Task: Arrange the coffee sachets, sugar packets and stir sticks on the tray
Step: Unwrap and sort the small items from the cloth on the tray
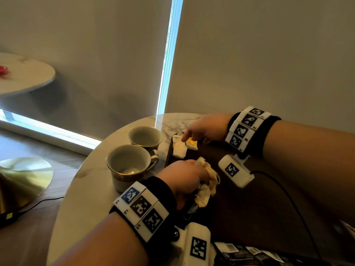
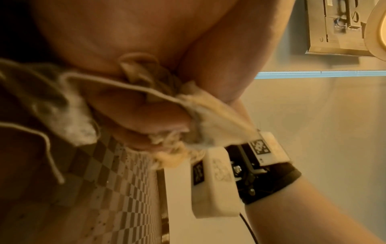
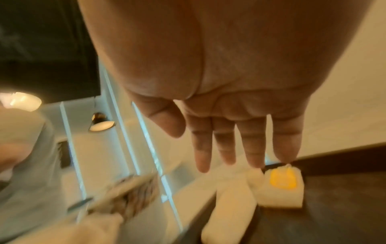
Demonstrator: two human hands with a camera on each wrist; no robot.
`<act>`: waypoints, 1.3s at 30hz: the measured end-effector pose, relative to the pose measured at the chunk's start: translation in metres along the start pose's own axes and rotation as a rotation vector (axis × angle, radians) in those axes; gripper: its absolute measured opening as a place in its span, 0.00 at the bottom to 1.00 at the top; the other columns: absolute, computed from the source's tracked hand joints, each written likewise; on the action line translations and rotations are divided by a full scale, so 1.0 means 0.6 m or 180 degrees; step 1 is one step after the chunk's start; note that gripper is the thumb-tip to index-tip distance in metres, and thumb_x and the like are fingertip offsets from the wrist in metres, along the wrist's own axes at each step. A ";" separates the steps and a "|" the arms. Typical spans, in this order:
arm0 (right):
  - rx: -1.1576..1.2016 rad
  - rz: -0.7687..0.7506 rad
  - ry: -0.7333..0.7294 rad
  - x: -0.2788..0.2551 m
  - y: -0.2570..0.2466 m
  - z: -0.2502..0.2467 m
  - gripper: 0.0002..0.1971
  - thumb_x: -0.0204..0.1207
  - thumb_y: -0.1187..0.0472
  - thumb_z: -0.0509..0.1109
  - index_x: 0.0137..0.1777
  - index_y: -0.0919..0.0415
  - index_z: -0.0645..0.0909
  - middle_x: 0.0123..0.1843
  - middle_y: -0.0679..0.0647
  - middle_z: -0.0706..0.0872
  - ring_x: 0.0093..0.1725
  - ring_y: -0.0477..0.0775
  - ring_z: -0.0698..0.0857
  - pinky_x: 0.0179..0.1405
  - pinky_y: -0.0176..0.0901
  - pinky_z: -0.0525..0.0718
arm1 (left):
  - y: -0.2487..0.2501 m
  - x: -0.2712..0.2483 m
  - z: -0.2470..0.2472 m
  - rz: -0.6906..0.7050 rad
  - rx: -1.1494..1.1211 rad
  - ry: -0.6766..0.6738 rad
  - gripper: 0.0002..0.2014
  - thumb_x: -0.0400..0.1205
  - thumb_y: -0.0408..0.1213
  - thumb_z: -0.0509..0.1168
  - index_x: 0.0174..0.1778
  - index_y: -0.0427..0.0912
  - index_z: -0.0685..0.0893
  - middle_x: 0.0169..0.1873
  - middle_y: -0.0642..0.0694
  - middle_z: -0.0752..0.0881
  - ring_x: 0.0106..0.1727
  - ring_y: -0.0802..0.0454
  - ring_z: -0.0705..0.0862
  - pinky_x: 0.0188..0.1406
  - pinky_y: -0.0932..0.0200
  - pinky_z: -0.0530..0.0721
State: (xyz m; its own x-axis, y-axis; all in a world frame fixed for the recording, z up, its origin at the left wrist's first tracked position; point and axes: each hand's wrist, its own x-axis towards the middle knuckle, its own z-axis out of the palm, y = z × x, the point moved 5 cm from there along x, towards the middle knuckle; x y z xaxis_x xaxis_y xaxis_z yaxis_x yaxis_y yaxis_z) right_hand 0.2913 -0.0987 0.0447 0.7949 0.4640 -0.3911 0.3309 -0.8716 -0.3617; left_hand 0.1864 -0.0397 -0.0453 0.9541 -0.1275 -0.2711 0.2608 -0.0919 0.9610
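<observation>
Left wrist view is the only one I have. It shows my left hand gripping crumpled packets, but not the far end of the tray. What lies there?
Observer: White packets and one yellow-marked packet lie in the far left corner of the dark tray.
Operator: Does the right hand hold anything?
Observer: No. The right hand holds nothing. Its fingers are straight, and the index fingertip is at the white packets.
Operator: What stands beside the tray?
Observer: Two cups stand on the marble table, to the left of the tray.
</observation>
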 end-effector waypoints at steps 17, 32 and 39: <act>0.1312 -0.0349 0.0258 -0.089 0.074 0.021 0.08 0.74 0.68 0.79 0.49 0.60 0.84 0.39 0.56 0.91 0.35 0.49 0.88 0.32 0.40 0.84 | 0.027 -0.006 0.002 0.0187 -0.2170 -0.0054 0.13 0.86 0.31 0.61 0.64 0.34 0.83 0.50 0.30 0.91 0.47 0.39 0.93 0.56 0.44 0.91; 0.1978 -0.0306 0.0319 -0.094 0.079 0.022 0.13 0.76 0.81 0.66 0.46 0.62 0.80 0.34 0.59 0.87 0.30 0.53 0.87 0.25 0.39 0.84 | 0.018 -0.001 -0.009 -0.0014 -0.2113 0.0372 0.11 0.86 0.33 0.64 0.64 0.44 0.78 0.45 0.39 0.87 0.30 0.52 0.84 0.18 0.65 0.76; 0.2131 -0.0316 0.0784 -0.107 0.097 0.000 0.09 0.74 0.78 0.71 0.45 0.65 0.85 0.45 0.67 0.91 0.40 0.57 0.90 0.34 0.44 0.83 | 0.015 0.004 -0.013 -0.0072 -0.2128 0.0521 0.09 0.87 0.34 0.64 0.64 0.42 0.78 0.44 0.38 0.84 0.24 0.53 0.82 0.18 0.63 0.78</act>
State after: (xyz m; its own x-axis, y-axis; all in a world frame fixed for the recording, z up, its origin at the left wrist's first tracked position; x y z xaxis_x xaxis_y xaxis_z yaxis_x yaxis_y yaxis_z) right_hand 0.2591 -0.1790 0.0487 0.8949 0.4181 -0.1558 0.0874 -0.5066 -0.8577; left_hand 0.1921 -0.0332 -0.0367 0.9436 0.0231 -0.3304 0.2656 0.5430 0.7966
